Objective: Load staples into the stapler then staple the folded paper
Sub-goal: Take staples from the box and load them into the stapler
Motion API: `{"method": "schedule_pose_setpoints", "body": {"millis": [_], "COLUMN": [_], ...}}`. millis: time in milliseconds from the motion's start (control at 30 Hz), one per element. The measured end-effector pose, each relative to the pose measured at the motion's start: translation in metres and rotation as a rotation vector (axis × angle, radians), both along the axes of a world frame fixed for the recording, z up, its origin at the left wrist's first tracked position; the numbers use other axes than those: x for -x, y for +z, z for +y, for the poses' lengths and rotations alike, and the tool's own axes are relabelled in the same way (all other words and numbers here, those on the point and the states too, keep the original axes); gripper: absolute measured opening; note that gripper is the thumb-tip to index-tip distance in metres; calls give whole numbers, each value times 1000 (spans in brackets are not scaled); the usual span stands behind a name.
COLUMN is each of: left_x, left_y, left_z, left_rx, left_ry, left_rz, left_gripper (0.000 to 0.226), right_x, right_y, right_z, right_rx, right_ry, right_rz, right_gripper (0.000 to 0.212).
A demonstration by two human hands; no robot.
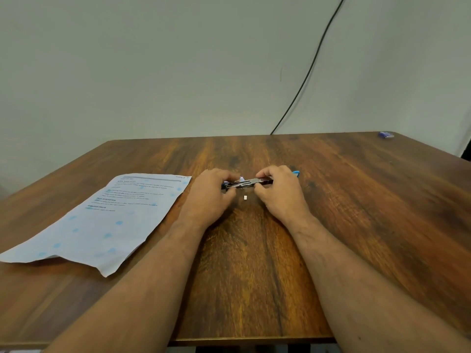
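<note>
Wooden table, dark-grained, filling the lower half of the view, backed by a pale wall. Black cable hanging slantwise down that wall and passing behind the far table edge.

Printed paper sheet, pale with blue dots and lines of text, lying flat on the left part of the table, near corner slightly curled, right edge just beside the left wrist. No fold to be made out in it from here.

Two bare forearms reaching in from the bottom edge, converging toward the table's middle.

Left hand, knuckles up, fingers curled around the left end of the stapler. Right hand, likewise knuckles up, thumb and fingers pinching the right end of the same stapler. Fingertips mostly hidden behind the knuckles, so exact contact points cannot be told.

Stapler held crosswise between both hands, low over the table near its centre: a slim dark body with a metal channel showing along the top, apparently opened, and a blue part poking out beyond the right hand. Whether resting on the wood or lifted just clear cannot be told.

Small blue box, far away at the back right corner of the table, well apart from everything else.

Tiny pale metallic piece, likely a short strip of staples, lying on the wood just in front of the stapler, between the two hands, touching neither.
</note>
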State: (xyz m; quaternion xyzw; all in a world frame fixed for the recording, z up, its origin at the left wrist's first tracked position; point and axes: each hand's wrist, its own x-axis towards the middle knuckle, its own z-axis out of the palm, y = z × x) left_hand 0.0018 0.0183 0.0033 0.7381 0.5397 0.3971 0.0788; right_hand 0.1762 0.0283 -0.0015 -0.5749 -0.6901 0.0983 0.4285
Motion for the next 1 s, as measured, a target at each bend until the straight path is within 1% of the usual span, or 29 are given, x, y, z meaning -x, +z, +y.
{"method": "schedule_pose_setpoints", "body": {"millis": [33, 67, 133, 300, 367, 600, 667, 767, 833, 1000], "left_x": [-1, -2, -2, 0, 0, 1, 1, 1, 1, -1], "left_y": [0, 1, 1, 1, 1, -6, -5, -5, -4, -5], "left_z": [-1, -2, -2, -2, -2, 12, 14, 14, 14, 17], "left_rx": [-17, -38, -57, -44, -11, 109, 142, 171, 193, 210], "left_ry": [-3, -4, -4, -40, -32, 14, 27, 38, 48, 41], "left_rz": [6, 19, 63, 76, 75, -75, -94, -105, -96, -31], "left_gripper": [42, 42, 34, 33, 29, 25, 26, 27, 26, 26], "right_x": [0, 0, 0, -1, 0, 0, 0, 1, 0, 0], "right_y": [0, 0, 0, 1, 1, 0, -1, -1, -1, 1], "right_z": [0, 1, 1, 0, 0, -2, -1, 1, 1, 1], "right_rx": [-17, -24, -12, -4, 12, -24, -23, 19, 40, 36], "right_ry": [-2, -3, -1, -5, 13, 54, 48, 42, 48, 58], "right_rz": [8, 13, 13, 46, 41, 58, 74, 111, 122, 80], "right_gripper": [17, 17, 16, 17, 17, 12, 7, 4, 9, 12]}}
